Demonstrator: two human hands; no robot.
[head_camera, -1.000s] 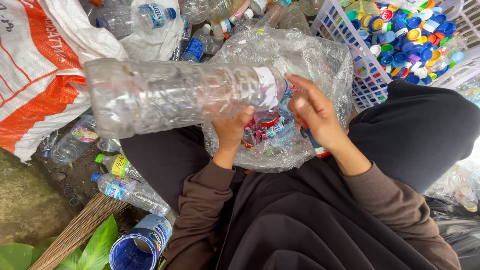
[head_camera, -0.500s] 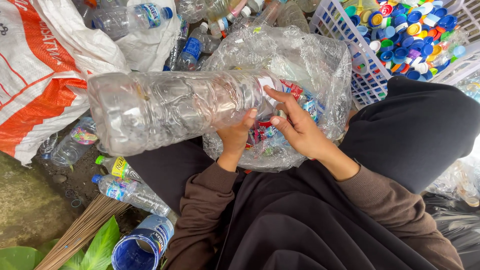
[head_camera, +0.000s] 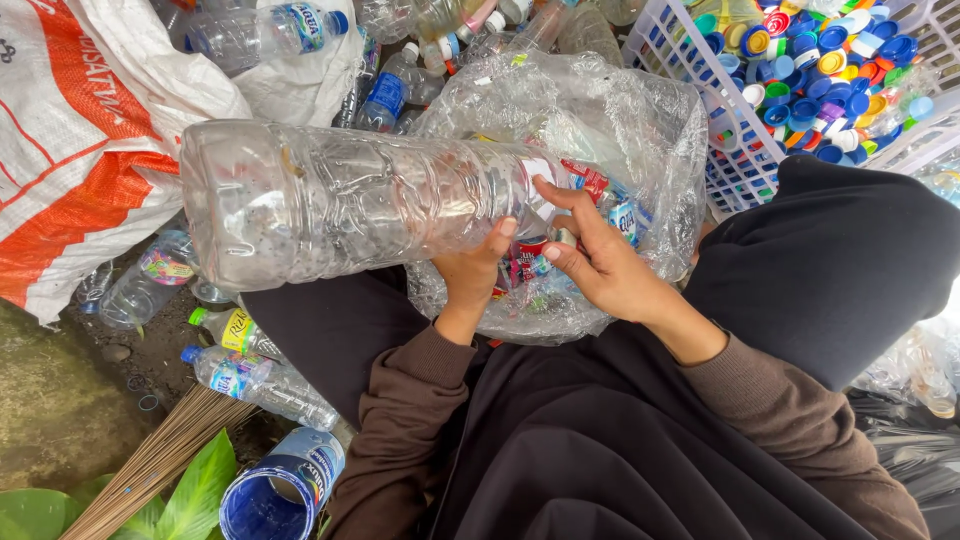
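the big clear bottle (head_camera: 340, 200) lies sideways, base far out left of both hands. the left hand (head_camera: 478, 272) wraps its neck end from below; the right hand (head_camera: 600, 262), just beside, pinches the label there.

Glossy clear plastic bottle (head_camera: 340, 200); crinkled plastic bag (head_camera: 610, 130); matt woven sack (head_camera: 90, 130).

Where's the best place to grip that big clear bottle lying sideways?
Grip the big clear bottle at its narrow neck end, from below on the person's side, where the left hand already supports it; the wide, ribbed body toward the base looks too broad to wrap.
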